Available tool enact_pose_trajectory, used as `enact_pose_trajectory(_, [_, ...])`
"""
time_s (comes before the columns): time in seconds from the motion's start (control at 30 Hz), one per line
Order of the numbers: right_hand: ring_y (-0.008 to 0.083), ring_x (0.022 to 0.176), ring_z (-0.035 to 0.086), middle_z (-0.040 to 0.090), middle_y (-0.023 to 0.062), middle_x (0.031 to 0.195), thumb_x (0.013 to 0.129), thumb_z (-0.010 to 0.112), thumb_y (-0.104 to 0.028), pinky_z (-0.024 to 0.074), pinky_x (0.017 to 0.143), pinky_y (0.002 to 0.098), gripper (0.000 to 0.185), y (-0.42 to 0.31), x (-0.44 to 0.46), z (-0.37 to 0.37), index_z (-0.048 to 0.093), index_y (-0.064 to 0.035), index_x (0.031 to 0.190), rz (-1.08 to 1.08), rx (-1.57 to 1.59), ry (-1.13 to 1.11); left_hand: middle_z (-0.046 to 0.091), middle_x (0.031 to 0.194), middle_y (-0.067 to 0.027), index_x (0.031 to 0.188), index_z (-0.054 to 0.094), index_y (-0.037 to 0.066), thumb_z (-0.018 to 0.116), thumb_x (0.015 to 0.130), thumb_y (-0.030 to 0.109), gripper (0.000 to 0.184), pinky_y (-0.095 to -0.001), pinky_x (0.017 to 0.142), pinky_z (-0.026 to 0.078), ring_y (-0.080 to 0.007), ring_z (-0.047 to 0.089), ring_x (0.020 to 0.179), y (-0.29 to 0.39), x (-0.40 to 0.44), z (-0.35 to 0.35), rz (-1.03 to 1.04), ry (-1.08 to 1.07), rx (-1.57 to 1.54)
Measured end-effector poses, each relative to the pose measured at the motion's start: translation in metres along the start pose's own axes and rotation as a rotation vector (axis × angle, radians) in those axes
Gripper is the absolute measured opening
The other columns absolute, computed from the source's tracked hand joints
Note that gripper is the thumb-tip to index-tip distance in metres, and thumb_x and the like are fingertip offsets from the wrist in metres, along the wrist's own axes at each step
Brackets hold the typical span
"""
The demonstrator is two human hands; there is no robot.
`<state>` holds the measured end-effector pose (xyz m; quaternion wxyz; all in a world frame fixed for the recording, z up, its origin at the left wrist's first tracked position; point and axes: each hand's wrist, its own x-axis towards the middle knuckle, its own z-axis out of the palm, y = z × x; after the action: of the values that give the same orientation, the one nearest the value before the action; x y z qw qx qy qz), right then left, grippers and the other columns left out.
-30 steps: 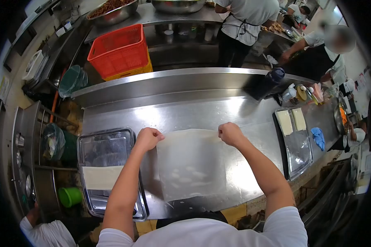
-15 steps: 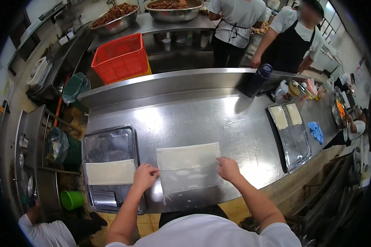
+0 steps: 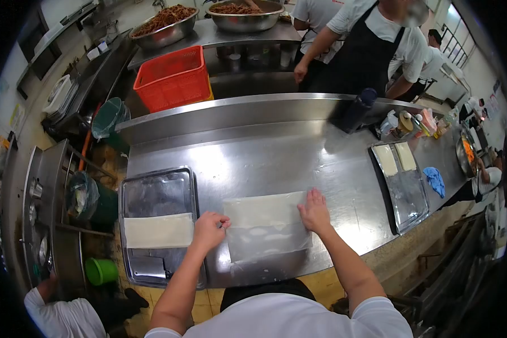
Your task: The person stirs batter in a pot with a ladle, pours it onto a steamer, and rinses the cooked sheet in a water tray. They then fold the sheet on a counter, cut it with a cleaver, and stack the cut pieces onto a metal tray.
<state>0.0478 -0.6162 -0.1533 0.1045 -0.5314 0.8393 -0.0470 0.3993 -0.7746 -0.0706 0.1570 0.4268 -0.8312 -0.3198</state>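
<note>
A thin, pale dough sheet (image 3: 267,211) lies on the steel table, its upper part folded over into a thicker band, with a translucent, wrinkled lower part. My left hand (image 3: 210,229) is at the sheet's left edge, its fingers pinched together; what they hold, if anything, is too small to name. At the right edge, my right hand (image 3: 314,210) lies flat with fingers extended, touching the sheet's side. To the left, a metal tray (image 3: 158,191) holds a folded dough strip (image 3: 159,231) and a flat metal scraper (image 3: 146,267).
A second tray (image 3: 407,197) with two pale dough pieces (image 3: 385,159) stands at the right, beside a blue cloth (image 3: 434,181). A dark bottle (image 3: 359,107) and condiment containers (image 3: 403,124) stand by the back ledge. Beyond it are a red crate (image 3: 172,79) and a co-worker in a black apron (image 3: 357,56).
The sheet's far edge has come down toward me, forming the folded band. My right hand has opened flat at its right side. The aproned co-worker has moved left behind the ledge.
</note>
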Motion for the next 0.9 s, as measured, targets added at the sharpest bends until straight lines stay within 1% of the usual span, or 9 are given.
enact_pose_trajectory(0.13, [0.0382, 0.156, 0.021, 0.029, 0.0267, 0.165, 0.105, 0.043, -0.052, 0.014, 0.128, 0.0508, 0.08, -0.06, 0.0, 0.014, 0.031, 0.0079, 0.156, -0.15, 0.01, -0.021, 0.072, 0.087, -0.0099, 0.089, 0.08, 0.009, 0.079, 0.083, 0.019, 0.011, -0.0436, 0.082, 0.053, -0.0323, 0.065, 0.09, -0.006, 0.009, -0.006, 0.017, 0.032, -0.014])
enact_pose_trajectory(0.23, [0.0381, 0.156, 0.022, 0.03, 0.0267, 0.164, 0.105, 0.044, -0.052, 0.0151, 0.128, 0.051, 0.079, -0.126, 0.003, 0.033, 0.032, 0.0082, 0.156, -0.276, 0.007, 0.043, 0.071, 0.084, -0.0097, 0.089, 0.079, 0.009, 0.081, 0.081, 0.018, 0.013, -0.0419, 0.074, 0.051, -0.0295, 0.061, 0.081, -0.015, 0.021, -0.009, 0.064, 0.101, -0.009])
enact_pose_trajectory(0.43, [0.0378, 0.155, 0.025, 0.031, 0.026, 0.164, 0.103, 0.05, -0.049, 0.0183, 0.126, 0.0523, 0.076, -0.249, 0.011, 0.052, 0.039, 0.0094, 0.151, -0.501, 0.157, 0.014, 0.072, 0.098, -0.0114, 0.098, 0.078, 0.01, 0.073, 0.086, 0.016, 0.014, -0.0445, 0.09, 0.052, -0.0341, 0.064, 0.1, -0.02, 0.057, -0.008, -0.078, 0.111, -0.019])
enact_pose_trajectory(0.5, [0.0376, 0.155, 0.026, 0.032, 0.0254, 0.164, 0.103, 0.052, -0.048, 0.0192, 0.126, 0.0526, 0.076, -0.264, 0.011, 0.063, 0.041, 0.0097, 0.15, -0.522, 0.146, 0.02, 0.072, 0.098, -0.0128, 0.101, 0.077, 0.007, 0.072, 0.087, 0.015, 0.017, -0.0438, 0.091, 0.053, -0.0343, 0.065, 0.099, -0.032, 0.065, 0.003, -0.006, 0.166, 0.03])
enact_pose_trajectory(0.53, [0.0377, 0.155, 0.026, 0.031, 0.0252, 0.164, 0.102, 0.052, -0.048, 0.0194, 0.126, 0.0527, 0.076, -0.262, 0.012, 0.056, 0.04, 0.0096, 0.151, -0.488, 0.166, -0.008, 0.072, 0.099, -0.0135, 0.102, 0.076, 0.006, 0.071, 0.087, 0.015, 0.018, -0.0434, 0.091, 0.053, -0.0344, 0.065, 0.099, -0.04, 0.07, 0.011, 0.032, 0.192, 0.051])
enact_pose_trajectory(0.6, [0.0378, 0.154, 0.027, 0.031, 0.0248, 0.164, 0.102, 0.053, -0.047, 0.02, 0.126, 0.0528, 0.077, -0.241, 0.012, 0.038, 0.038, 0.0093, 0.152, -0.418, 0.198, -0.063, 0.072, 0.104, -0.0154, 0.104, 0.076, 0.005, 0.07, 0.088, 0.016, 0.02, -0.0441, 0.095, 0.051, -0.0357, 0.064, 0.104, -0.058, 0.081, 0.028, 0.01, 0.042, 0.04])
enact_pose_trajectory(0.73, [0.0386, 0.155, 0.024, 0.028, 0.0256, 0.166, 0.102, 0.052, -0.046, 0.0185, 0.126, 0.0529, 0.079, -0.138, 0.003, 0.032, 0.031, 0.0081, 0.156, -0.229, 0.033, 0.045, 0.071, 0.111, -0.0175, 0.104, 0.075, 0.005, 0.073, 0.087, 0.023, 0.024, -0.0438, 0.098, 0.051, -0.0367, 0.063, 0.11, -0.051, 0.09, 0.034, -0.005, -0.173, 0.121])
enact_pose_trajectory(0.83, [0.0411, 0.154, 0.026, 0.03, 0.0278, 0.164, 0.103, 0.052, -0.044, 0.0193, 0.125, 0.0555, 0.076, -0.065, 0.0, 0.021, 0.033, 0.0086, 0.155, -0.009, 0.019, 0.078, 0.071, 0.111, -0.0181, 0.104, 0.075, 0.006, 0.076, 0.086, 0.03, 0.03, -0.0433, 0.099, 0.051, -0.0377, 0.062, 0.111, -0.032, 0.098, 0.023, -0.097, -0.298, 0.223])
enact_pose_trajectory(0.9, [0.0435, 0.152, 0.03, 0.034, 0.0296, 0.161, 0.103, 0.054, -0.042, 0.0213, 0.124, 0.058, 0.072, -0.042, 0.006, 0.014, 0.038, 0.0093, 0.152, 0.07, -0.018, 0.142, 0.072, 0.109, -0.018, 0.105, 0.075, 0.006, 0.078, 0.085, 0.033, 0.034, -0.0439, 0.097, 0.051, -0.0375, 0.064, 0.109, -0.029, 0.102, 0.022, -0.062, -0.336, 0.286])
